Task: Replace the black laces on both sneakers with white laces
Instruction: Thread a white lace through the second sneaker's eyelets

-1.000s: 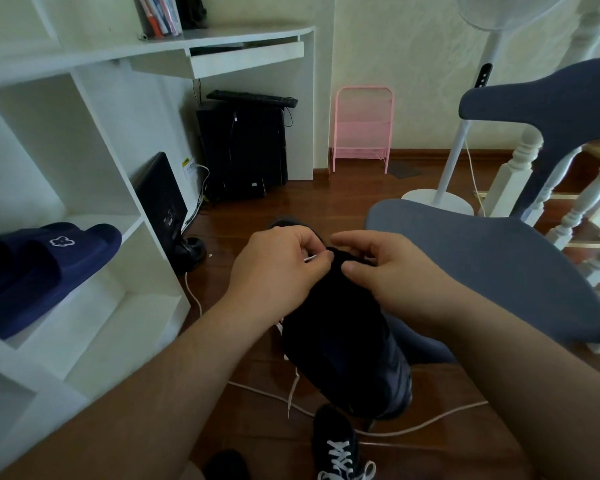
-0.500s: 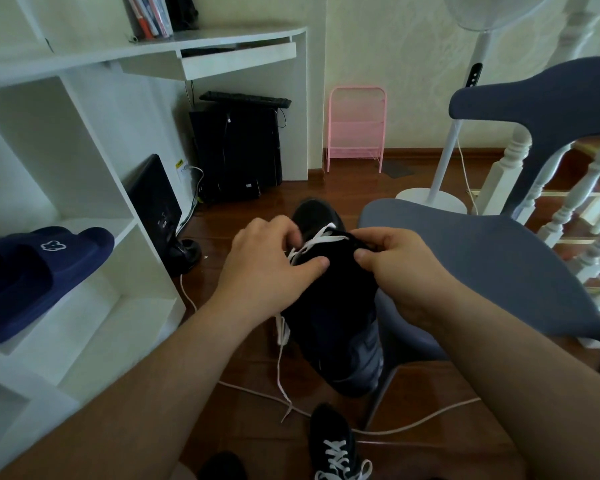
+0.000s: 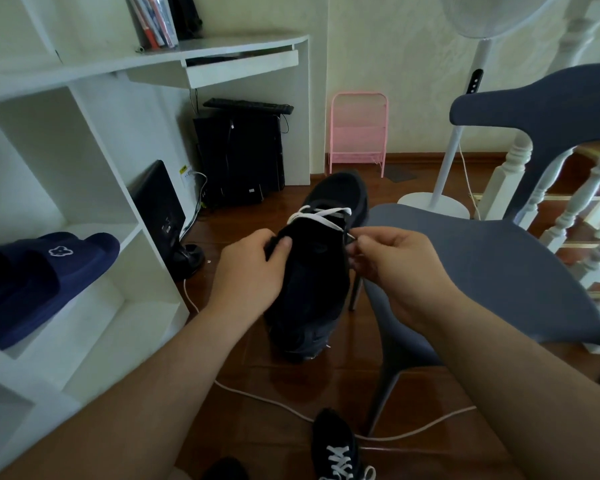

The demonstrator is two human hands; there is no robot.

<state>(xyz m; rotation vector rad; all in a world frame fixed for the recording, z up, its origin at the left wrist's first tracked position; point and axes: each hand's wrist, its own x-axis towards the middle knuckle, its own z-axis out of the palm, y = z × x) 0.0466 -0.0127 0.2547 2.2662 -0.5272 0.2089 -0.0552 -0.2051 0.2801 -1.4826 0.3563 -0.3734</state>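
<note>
I hold a black sneaker (image 3: 312,282) in the air, toe pointing away, heel toward me. A white lace (image 3: 321,214) crosses its lowest eyelets near the toe. My left hand (image 3: 253,271) grips the sneaker's left side by the tongue. My right hand (image 3: 392,268) pinches the lace end at the sneaker's right edge. A second black sneaker (image 3: 338,448) laced in white stands on the floor at the bottom of the view.
A grey-blue chair (image 3: 499,271) stands right beside my right hand. White shelves (image 3: 94,306) on the left hold navy slippers (image 3: 42,275). A white cable (image 3: 257,396) runs across the wooden floor. A fan stand (image 3: 440,188), pink rack (image 3: 359,133) and desk stand behind.
The sneaker has tipped so its toe and crossed white lace show. My hands have spread apart, the right one drawing the lace end to the right; the dangling lace below is gone.
</note>
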